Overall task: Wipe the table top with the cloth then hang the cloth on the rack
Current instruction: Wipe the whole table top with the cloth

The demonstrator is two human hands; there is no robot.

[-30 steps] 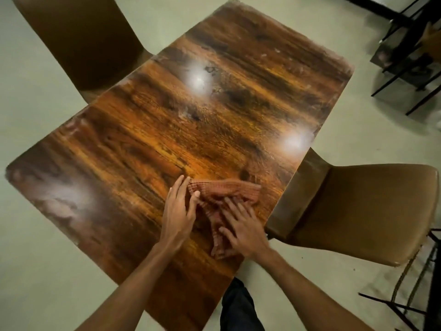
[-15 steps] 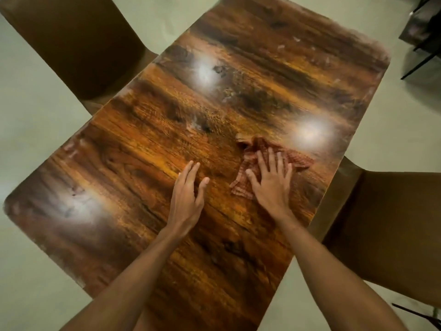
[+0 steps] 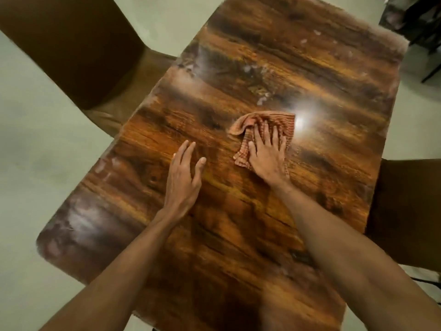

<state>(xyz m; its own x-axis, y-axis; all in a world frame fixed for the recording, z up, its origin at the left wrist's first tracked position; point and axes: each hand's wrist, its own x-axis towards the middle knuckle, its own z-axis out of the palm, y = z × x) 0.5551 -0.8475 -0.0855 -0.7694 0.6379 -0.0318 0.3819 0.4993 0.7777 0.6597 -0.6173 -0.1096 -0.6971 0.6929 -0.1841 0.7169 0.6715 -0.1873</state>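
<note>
An orange checked cloth lies crumpled near the middle of the glossy dark wooden table top. My right hand presses flat on the cloth's near part, fingers spread over it. My left hand rests flat on the bare wood to the left of the cloth, fingers together, holding nothing. Pale dusty smears show on the far half of the table and at its near left corner. No rack can be made out.
A brown chair stands at the table's left side, and another brown chair is at the right edge. Dark metal-framed furniture sits at the top right. The floor is pale green.
My right hand has pushed the cloth from the near right edge away toward the table's middle. My left hand came off the cloth and now lies on bare wood. The view moved closer over the table.
</note>
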